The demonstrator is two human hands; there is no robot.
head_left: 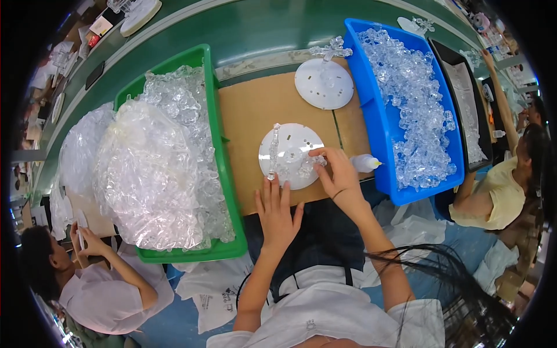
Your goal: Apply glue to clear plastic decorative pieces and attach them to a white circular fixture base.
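White disc sat on the brown cardboard surface, dead ahead of the person and between the two bins. Both hands were at its near edge.

Right hand was on the disc's right side, fingertips pinched on a small clear plastic piece right at the disc face. Contact looked real, though the exact grip was too small to read. Left hand lay flat, fingers spread and pointing away from the body, tips just touching the disc's near rim; it held nothing.

Key relation: a clear plastic strip already stood on the disc's left half, long axis running near-to-far, roughly parallel to the left hand's fingers. It lay straight beyond the left fingertips, so the left hand was the closer one to it. The right hand's piece lay across the disc centre from it, apart from it.

Supply: blue bin of clear pieces was just right of the right hand. A small white glue bottle lay between hand and bin, tip pointing at the bin. Green bin with bagged clear parts lay to the left, near the left hand. A second white disc with a clear piece on its far rim sat farther back, well out of reach of either resting hand.
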